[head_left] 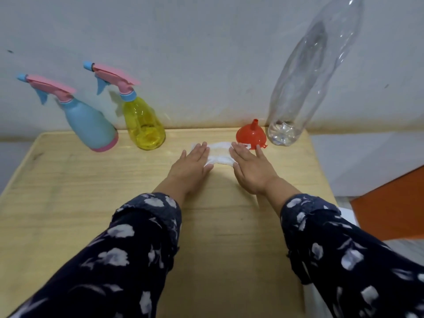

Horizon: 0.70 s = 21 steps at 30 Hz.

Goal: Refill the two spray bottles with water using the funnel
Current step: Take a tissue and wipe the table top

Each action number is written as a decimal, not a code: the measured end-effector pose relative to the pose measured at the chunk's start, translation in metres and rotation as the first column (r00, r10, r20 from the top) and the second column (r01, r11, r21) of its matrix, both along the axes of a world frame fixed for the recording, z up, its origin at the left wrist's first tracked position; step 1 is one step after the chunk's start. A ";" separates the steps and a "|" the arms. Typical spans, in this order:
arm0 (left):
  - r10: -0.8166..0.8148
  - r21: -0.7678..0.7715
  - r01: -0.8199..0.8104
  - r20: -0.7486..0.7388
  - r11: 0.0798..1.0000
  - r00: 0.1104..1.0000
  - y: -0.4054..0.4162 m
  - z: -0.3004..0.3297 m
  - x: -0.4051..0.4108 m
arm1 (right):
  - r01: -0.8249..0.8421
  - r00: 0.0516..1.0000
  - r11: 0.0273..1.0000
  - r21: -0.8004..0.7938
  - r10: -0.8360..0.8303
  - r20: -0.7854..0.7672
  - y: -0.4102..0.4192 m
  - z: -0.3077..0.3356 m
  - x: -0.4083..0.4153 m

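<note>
the left hand (191, 162) lies flat, fingers straight, pressing down on the left end of a white cloth (219, 153). the right hand (249, 168) lies the same way on the cloth's right end, palm down, fingers extended and gripping nothing. the cloth's ends are hidden under the two hands; only its middle strip shows, spread on the wooden surface (68, 191). both forearms wear dark sleeves (137, 244) with pale flower prints, cut off by the bottom edge of the view.

just beyond the right hand's fingertips sits the red funnel (251, 135), mouth down, spout up; whether a finger touches its rim is hard to tell. right of the funnel, close beside it, stands a tall clear plastic bottle (307, 83), its top cut off by the frame, so any cap cannot be seen. a little water seems to sit at its base.

at the far left of the surface stand the two spray bottles, near each other: the blue spray bottle (91, 127) with a pink base, and the yellow spray bottle (143, 125), translucent. both carry pink-and-blue trigger heads. a grey wall (206, 53) rises behind.
</note>
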State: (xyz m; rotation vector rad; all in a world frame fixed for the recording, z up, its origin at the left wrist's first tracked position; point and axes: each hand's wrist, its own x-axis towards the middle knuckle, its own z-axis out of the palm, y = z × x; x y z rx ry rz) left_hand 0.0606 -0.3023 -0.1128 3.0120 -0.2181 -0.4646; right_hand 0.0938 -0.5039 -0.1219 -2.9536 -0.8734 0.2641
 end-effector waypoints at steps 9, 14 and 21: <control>-0.047 0.008 0.047 0.014 0.999 0.999 -0.002 -0.002 -0.059 | 0.010 0.999 0.998 0.059 -0.007 -0.051 -0.012 0.000 -0.054; -0.065 0.035 0.065 0.000 0.997 0.998 -0.005 0.002 -0.105 | 0.042 0.997 0.997 0.064 -0.039 -0.061 -0.016 0.000 -0.108; -0.112 0.000 0.112 -0.025 0.994 0.993 -0.009 0.002 -0.187 | 0.103 0.992 0.993 0.048 -0.100 -0.077 -0.021 0.000 -0.200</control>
